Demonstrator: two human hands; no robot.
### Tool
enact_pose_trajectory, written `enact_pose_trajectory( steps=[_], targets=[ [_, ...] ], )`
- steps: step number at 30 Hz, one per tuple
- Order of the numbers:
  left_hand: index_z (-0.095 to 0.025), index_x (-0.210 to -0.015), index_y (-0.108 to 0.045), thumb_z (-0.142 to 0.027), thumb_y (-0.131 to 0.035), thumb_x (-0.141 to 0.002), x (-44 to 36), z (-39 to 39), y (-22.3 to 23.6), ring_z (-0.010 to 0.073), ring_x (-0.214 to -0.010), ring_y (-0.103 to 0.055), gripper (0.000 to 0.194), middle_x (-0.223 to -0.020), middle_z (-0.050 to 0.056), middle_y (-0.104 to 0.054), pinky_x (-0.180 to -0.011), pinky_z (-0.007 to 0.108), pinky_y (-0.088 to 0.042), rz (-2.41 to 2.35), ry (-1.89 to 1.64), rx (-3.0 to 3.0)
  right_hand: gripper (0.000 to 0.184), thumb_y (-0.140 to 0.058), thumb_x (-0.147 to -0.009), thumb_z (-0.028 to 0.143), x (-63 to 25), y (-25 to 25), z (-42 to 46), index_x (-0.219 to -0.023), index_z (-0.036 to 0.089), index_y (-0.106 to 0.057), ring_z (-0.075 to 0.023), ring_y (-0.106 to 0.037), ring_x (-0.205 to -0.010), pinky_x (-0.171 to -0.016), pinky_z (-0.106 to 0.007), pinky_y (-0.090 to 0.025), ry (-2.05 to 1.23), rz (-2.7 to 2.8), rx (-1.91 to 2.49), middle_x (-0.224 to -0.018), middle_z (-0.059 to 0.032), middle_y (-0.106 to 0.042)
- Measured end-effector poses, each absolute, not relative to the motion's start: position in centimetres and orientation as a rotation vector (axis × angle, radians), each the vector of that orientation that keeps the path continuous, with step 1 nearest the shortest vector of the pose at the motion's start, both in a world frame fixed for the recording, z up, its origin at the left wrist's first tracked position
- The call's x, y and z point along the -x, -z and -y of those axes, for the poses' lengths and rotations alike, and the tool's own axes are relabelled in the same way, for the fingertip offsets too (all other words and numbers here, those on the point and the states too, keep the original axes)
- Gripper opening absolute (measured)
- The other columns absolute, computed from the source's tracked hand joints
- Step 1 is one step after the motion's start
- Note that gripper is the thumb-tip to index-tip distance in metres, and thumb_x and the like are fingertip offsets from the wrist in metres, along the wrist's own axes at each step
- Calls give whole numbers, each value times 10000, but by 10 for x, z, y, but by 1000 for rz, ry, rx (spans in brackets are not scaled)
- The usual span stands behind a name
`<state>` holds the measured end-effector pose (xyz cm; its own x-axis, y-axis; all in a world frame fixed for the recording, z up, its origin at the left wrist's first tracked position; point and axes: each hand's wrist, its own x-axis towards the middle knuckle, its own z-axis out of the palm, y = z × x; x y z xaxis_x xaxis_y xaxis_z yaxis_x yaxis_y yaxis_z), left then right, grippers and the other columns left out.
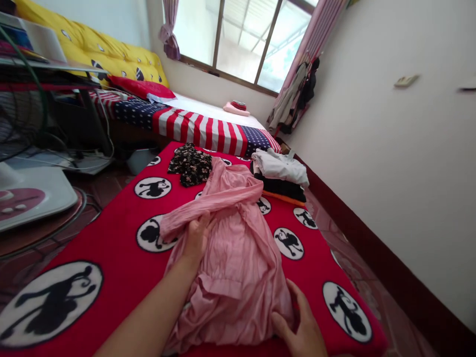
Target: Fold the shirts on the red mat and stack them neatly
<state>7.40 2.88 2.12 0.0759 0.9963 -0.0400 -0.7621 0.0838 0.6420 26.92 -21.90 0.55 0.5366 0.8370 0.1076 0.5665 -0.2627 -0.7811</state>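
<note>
In the head view, the pink dress (232, 263) lies flat on a red mat (111, 238) with black and white monkey pictures, near the middle of the mat. One long sleeve (211, 196) is folded across the dress. The left arm comes in from the lower left, and the left hand (195, 238) is on this sleeve, with the fingers bent and closed on the pink cloth. The right hand (301, 322) is at the bottom edge of the picture, open, with the thumb and fingers spread, and it touches the lower side of the dress. Just beyond the dress, a dark flowered cloth (189, 165) lies on the mat. Beside it is a pile of folded clothes (278, 176). Behind the mat is a bed (197, 130) with a striped cover.
</note>
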Motion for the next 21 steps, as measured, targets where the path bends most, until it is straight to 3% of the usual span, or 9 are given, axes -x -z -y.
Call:
enact_pose_trajectory(
  steps=[2,5,9,13,17,21],
  targets=[
    [-164,-1103,-616,-441,-601,-838,-73,-33,-22,242,-1096,-623,384,-1120,125,-671,-965,428,-487,-537,-1403,-417,721,-729,-662,405,-262,1,223,-1325,244,-497,-299,-542,-1211,-1013,-418,-457,-363,1134,1967,-1326,-94,-567],
    [-161,-1068,-622,-399,-516,-896,-71,-43,-29,218,-950,-679,312,-1030,115,-692,-880,416,-538,-640,-1396,-325,602,-707,-678,357,-256,4,216,-1253,229,-583,-286,-575,-1177,-999,-391,-474,-399,1136,1918,-1268,-87,-619],
    [-141,-952,-635,-288,-501,-904,-71,-64,-60,196,-842,-701,205,-848,74,-711,-812,369,-565,-742,-1387,-463,440,-658,-720,358,-252,-5,207,-1136,213,-669,-280,-627,-1094,-957,-370,-504,-403,1116,1848,-1173,-94,-674],
    [-112,-847,-624,-332,-551,-879,-80,-95,-113,210,-777,-707,234,-733,69,-696,-790,396,-570,-709,-1305,-729,405,-642,-735,383,-249,-19,206,-1100,212,-684,-266,-657,-1013,-894,-329,-529,-343,1054,1796,-1111,-86,-696],
    [-93,-866,-605,-369,-537,-897,-94,-123,-170,220,-833,-701,286,-757,75,-699,-834,445,-552,-574,-1263,-875,445,-679,-716,381,-246,-26,202,-1128,211,-675,-273,-669,-984,-830,-314,-557,-436,1092,1743,-1112,-92,-697],
    [-40,-953,-579,-316,-404,-971,-96,-143,-209,208,-967,-666,327,-910,118,-700,-898,450,-512,-537,-1277,-924,467,-653,-748,418,-229,-27,191,-1179,238,-647,-271,-679,-942,-781,-325,-576,-484,1094,1675,-1117,-94,-691]
  ],
)
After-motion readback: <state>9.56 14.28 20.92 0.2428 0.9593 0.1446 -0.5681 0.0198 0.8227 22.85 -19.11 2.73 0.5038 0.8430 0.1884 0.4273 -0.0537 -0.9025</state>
